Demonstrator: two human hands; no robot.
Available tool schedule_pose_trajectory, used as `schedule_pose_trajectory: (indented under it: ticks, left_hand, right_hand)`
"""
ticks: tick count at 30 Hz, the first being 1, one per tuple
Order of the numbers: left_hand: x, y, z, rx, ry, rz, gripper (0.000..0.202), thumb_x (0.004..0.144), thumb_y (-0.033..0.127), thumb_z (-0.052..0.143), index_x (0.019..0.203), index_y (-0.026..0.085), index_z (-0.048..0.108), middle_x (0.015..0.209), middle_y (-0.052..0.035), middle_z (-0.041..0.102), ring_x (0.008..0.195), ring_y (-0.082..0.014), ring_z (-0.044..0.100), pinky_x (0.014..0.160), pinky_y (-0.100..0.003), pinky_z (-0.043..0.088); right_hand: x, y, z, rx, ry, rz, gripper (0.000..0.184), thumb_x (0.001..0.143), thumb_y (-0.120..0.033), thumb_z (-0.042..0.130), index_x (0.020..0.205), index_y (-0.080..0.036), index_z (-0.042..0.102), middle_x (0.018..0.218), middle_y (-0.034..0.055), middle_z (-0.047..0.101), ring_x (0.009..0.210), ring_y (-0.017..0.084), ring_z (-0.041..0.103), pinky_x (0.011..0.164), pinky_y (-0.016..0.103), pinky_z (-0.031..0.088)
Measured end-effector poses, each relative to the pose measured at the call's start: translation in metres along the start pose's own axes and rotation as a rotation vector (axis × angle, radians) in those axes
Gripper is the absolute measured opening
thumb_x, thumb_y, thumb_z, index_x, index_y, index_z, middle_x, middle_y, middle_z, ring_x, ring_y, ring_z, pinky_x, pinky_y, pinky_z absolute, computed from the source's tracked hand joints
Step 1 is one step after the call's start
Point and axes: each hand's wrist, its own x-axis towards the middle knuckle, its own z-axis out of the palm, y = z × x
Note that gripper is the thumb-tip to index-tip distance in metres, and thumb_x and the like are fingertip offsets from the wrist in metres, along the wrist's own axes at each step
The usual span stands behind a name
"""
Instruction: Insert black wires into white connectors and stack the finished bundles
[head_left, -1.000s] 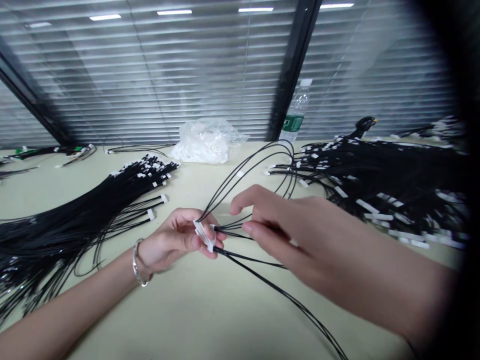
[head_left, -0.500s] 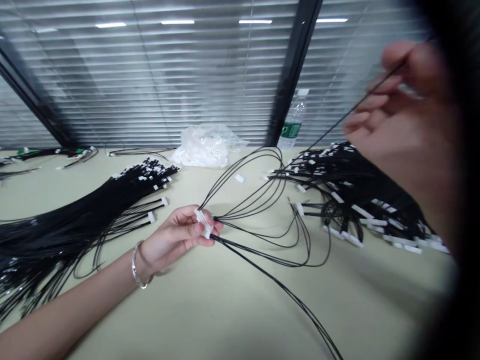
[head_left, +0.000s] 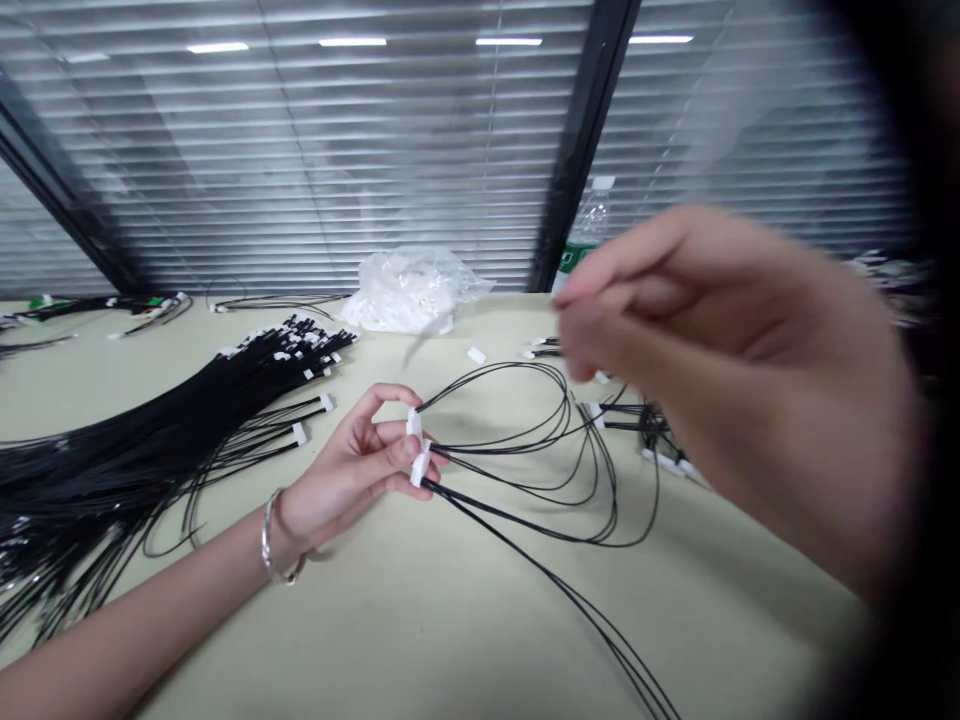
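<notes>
My left hand (head_left: 352, 460) pinches a white connector housing (head_left: 421, 465) between thumb and fingers. A second white piece (head_left: 413, 422) sits just above it in the same grip. Thin black wires (head_left: 439, 489) run out of them to the right, some in loops, some trailing to the front edge of view. Blurred by motion, my right hand (head_left: 697, 350) is at the right with thumb and forefinger pressed together. A faint dark streak (head_left: 424, 340), apparently the loose end of the black wire it pinches, shows left of it; the stretch between is too smeared to see.
A thick bundle of black wires (head_left: 187, 410) with white ends lies left. More white connectors (head_left: 679, 463) and wires are at right, partly hidden behind my right hand. At the back are a clear plastic bag (head_left: 409, 290), a bottle (head_left: 592, 215) and a small white piece (head_left: 476, 354).
My right hand has swung down and left from the upper right, where it drew a black wire taut. In my left hand the white connector pieces have turned and stand farther apart.
</notes>
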Motion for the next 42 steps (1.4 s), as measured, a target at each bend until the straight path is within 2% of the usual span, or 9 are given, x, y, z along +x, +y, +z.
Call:
schedule_pose_trajectory:
  ticks: [2, 6, 9, 13, 26, 31, 35, 42]
  left_hand:
    - [-0.001, -0.001, 0.002, 0.029, -0.005, 0.024, 0.026, 0.081, 0.011, 0.055, 0.101, 0.024, 0.045, 0.077, -0.0007, 0.068, 0.071, -0.0151, 0.066, 0.060, -0.026, 0.056]
    - [-0.002, -0.002, 0.002, 0.059, -0.020, 0.065, 0.021, 0.082, 0.010, 0.054, 0.097, 0.022, 0.046, 0.077, -0.0009, 0.069, 0.073, -0.0154, 0.066, 0.062, -0.028, 0.056]
    - [-0.003, -0.001, 0.003, 0.065, -0.005, 0.074, 0.022, 0.081, 0.009, 0.055, 0.096, 0.023, 0.047, 0.077, 0.0011, 0.069, 0.072, -0.0147, 0.066, 0.062, -0.028, 0.056]
    - [-0.003, 0.000, 0.004, 0.049, -0.014, 0.073, 0.024, 0.080, 0.009, 0.056, 0.096, 0.023, 0.047, 0.079, 0.0013, 0.069, 0.073, -0.0153, 0.066, 0.062, -0.030, 0.056]
    - [-0.003, -0.001, 0.005, 0.047, -0.009, 0.062, 0.028, 0.078, 0.012, 0.059, 0.099, 0.023, 0.045, 0.076, -0.0007, 0.069, 0.071, -0.0174, 0.066, 0.060, -0.032, 0.057]
    - [-0.002, -0.001, 0.005, 0.056, 0.023, 0.050, 0.032, 0.078, 0.011, 0.059, 0.104, 0.023, 0.045, 0.075, -0.0013, 0.070, 0.071, -0.0172, 0.067, 0.061, -0.031, 0.057]
    - [-0.002, -0.001, 0.007, 0.105, 0.017, 0.061, 0.023, 0.077, 0.010, 0.060, 0.094, 0.019, 0.047, 0.074, -0.0022, 0.071, 0.068, -0.0173, 0.067, 0.058, -0.031, 0.057]
    - [-0.007, -0.004, 0.015, 0.144, -0.015, 0.100, 0.022, 0.076, 0.008, 0.061, 0.089, 0.018, 0.047, 0.073, -0.0022, 0.072, 0.071, -0.0191, 0.068, 0.059, -0.031, 0.057]
  right_hand:
    - [-0.007, -0.006, 0.013, 0.050, -0.101, 0.056, 0.002, 0.082, -0.019, 0.054, 0.084, -0.020, 0.054, 0.071, -0.0024, 0.054, 0.063, 0.009, 0.050, 0.053, 0.022, 0.039]
    - [-0.013, -0.001, 0.027, -0.136, -0.205, -0.042, 0.004, 0.079, -0.016, 0.053, 0.081, -0.019, 0.055, 0.064, -0.0043, 0.050, 0.062, 0.009, 0.045, 0.058, 0.023, 0.036]
    - [-0.012, 0.007, 0.029, -0.238, -0.157, -0.117, 0.004, 0.078, -0.014, 0.053, 0.077, -0.018, 0.054, 0.060, -0.0039, 0.047, 0.061, 0.010, 0.042, 0.057, 0.024, 0.033]
    - [-0.010, 0.012, 0.028, -0.266, -0.088, -0.163, 0.005, 0.078, -0.013, 0.053, 0.075, -0.017, 0.054, 0.057, -0.0038, 0.045, 0.060, 0.010, 0.042, 0.055, 0.023, 0.032]
    - [-0.011, 0.014, 0.033, -0.301, -0.158, -0.307, 0.014, 0.084, -0.013, 0.045, 0.073, -0.017, 0.053, 0.060, -0.0018, 0.048, 0.059, 0.011, 0.037, 0.061, 0.025, 0.033]
    - [-0.011, 0.016, 0.032, -0.489, -0.224, -0.368, 0.011, 0.081, -0.013, 0.047, 0.076, -0.015, 0.057, 0.064, 0.0009, 0.052, 0.066, 0.014, 0.040, 0.065, 0.029, 0.034]
    - [-0.016, 0.016, 0.033, -0.615, -0.246, -0.413, 0.011, 0.075, -0.009, 0.050, 0.080, -0.016, 0.057, 0.069, 0.0012, 0.054, 0.071, 0.016, 0.042, 0.066, 0.030, 0.031]
    - [-0.022, 0.013, 0.040, -0.635, -0.302, -0.457, 0.011, 0.076, -0.008, 0.049, 0.077, -0.017, 0.055, 0.064, 0.0010, 0.049, 0.064, 0.015, 0.040, 0.061, 0.030, 0.025]
